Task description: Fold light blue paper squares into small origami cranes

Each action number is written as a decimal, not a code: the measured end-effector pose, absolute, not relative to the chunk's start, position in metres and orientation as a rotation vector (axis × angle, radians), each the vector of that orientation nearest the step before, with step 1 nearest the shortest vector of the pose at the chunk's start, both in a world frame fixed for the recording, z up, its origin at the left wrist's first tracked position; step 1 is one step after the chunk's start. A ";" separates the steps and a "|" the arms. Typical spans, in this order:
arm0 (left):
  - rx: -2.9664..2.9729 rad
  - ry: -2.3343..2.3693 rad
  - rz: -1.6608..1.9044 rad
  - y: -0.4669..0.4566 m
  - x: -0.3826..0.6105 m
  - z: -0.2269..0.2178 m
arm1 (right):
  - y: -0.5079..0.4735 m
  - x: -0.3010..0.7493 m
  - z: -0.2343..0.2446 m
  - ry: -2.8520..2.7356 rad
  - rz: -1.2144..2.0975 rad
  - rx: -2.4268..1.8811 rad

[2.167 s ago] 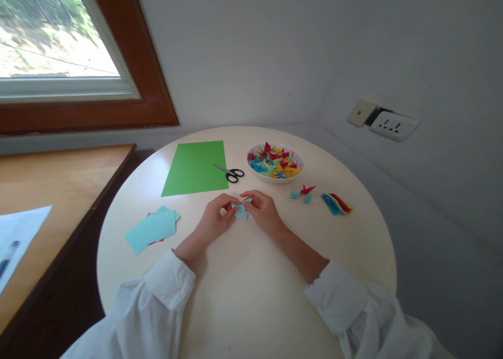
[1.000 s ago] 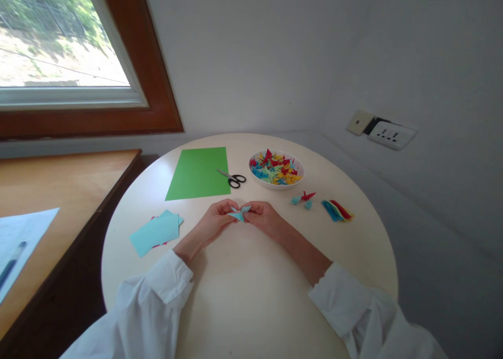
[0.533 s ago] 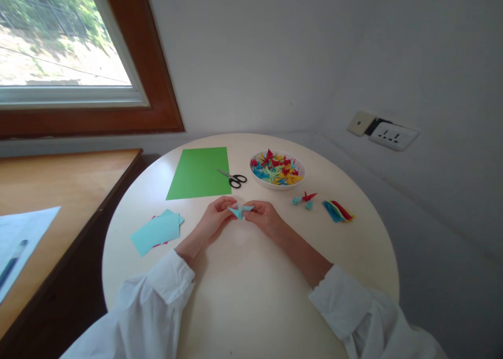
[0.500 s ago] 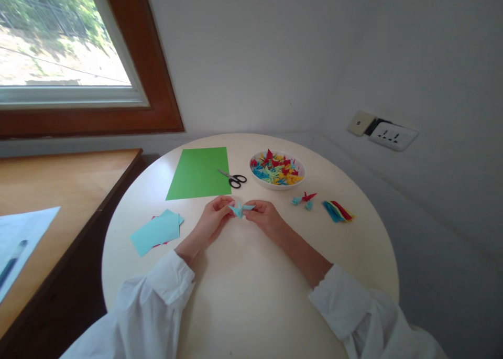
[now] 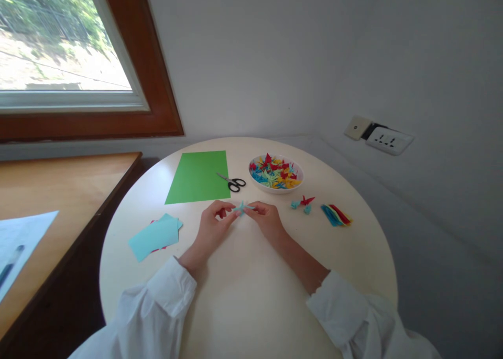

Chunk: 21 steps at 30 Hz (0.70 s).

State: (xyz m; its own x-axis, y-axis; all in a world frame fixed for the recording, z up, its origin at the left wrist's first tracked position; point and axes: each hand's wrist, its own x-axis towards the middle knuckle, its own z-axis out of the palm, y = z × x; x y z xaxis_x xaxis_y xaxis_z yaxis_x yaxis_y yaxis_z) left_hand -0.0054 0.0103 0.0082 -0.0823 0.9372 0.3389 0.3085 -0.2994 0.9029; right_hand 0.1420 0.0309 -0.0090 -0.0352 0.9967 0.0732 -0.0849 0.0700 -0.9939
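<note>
A small light-blue paper crane is pinched between my two hands, above the middle of the round table. My left hand grips its left side between thumb and fingers. On the other side, my right hand is closed on the right wing. The fingertips cover part of the crane's body. Just beyond the hands lie black-handled scissors, their blades resting over a green paper sheet. Right of my right hand sit a red paper crane and a couple of light-blue folded pieces.
A white bowl full of colourful paper cranes stands at the back. Coloured paper strips lie at the right, light-blue and red paper sheets at the left. A wooden desk with a paper and pen adjoins the left side.
The crane has turned and tilted slightly between my fingers, its wings now looking flatter. My left thumb has moved in closer to its body. The whole view has shifted a little.
</note>
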 end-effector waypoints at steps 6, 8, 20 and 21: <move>1.697 1.384 1.422 0.010 -0.006 0.008 | 0.032 0.144 -0.011 -1.309 1.122 -1.103; 1.667 1.383 1.426 0.011 -0.007 0.007 | 0.033 0.145 -0.011 -1.343 1.095 -1.100; 1.558 1.384 1.365 0.014 -0.009 0.003 | 0.033 0.145 -0.014 -1.291 0.954 -1.106; 1.545 1.380 1.361 0.014 -0.009 0.003 | 0.033 0.145 -0.013 -1.289 0.954 -1.108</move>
